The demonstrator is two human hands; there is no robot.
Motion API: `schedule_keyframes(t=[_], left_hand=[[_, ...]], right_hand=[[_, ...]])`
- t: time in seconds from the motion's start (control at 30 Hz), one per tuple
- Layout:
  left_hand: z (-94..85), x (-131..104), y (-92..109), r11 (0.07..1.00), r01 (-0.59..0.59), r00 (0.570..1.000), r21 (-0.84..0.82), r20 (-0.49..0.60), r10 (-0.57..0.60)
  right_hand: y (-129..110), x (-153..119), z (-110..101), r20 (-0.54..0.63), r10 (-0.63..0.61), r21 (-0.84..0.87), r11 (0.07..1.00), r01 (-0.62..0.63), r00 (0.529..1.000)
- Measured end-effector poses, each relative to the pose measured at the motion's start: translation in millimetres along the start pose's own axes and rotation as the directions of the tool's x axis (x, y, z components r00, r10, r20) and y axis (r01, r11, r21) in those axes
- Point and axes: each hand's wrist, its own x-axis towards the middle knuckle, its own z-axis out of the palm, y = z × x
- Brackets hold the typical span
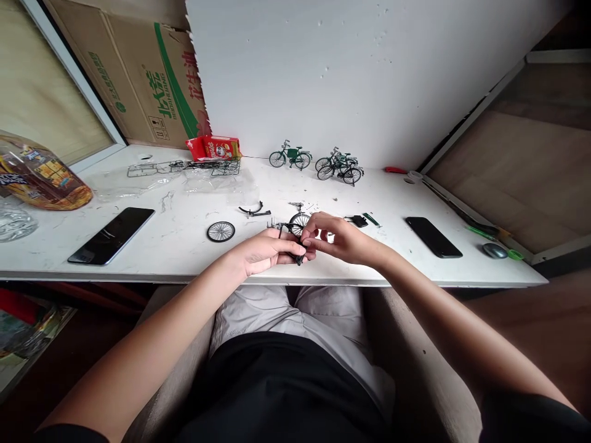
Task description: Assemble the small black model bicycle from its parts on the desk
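Note:
Near the table's front edge, a partly built black model bicycle (pixel 299 220) is between my hands, one spoked wheel showing above my fingers. My left hand (pixel 270 251) is closed around its lower part from the left. From the right, the thumb and fingertips of my right hand (pixel 335 237) pinch at the same model; the exact part they grip is hidden. A loose spoked wheel (pixel 220 231) lies flat to the left. Beyond my left hand are black curved and straight parts (pixel 255 210). Right of my right hand lie a small black part (pixel 357 220) and a green piece (pixel 371 219).
At the back stand a green model bicycle (pixel 290 155) and more model bicycles (pixel 339 166) grouped together. Part frames (pixel 184 166) lie on plastic wrap by a red packet (pixel 215 148). Phones lie left (pixel 112 235) and right (pixel 433 237). A bottle (pixel 44 175) is far left.

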Motion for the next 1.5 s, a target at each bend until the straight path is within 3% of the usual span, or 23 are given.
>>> schedule_keyframes(t=[0.47, 0.67, 1.5], left_hand=[[6.1, -6, 3, 0.998, 0.067, 0.998, 0.015, 0.007, -0.067], [4.5, -4, 1, 0.996, 0.087, 0.996, -0.014, -0.013, -0.087], [3.6, -2, -4, 0.992, 0.106, 0.994, -0.062, -0.017, -0.107]], right_hand=[[-1, -1, -7, 0.081, 0.071, 0.069, 0.995, -0.077, 0.994], [-3, -1, -8, 0.059, 0.01, 0.007, 1.0, -0.011, 0.998], [-8, -11, -9, 0.048, -0.011, -0.002, 1.0, 0.011, 0.999]])
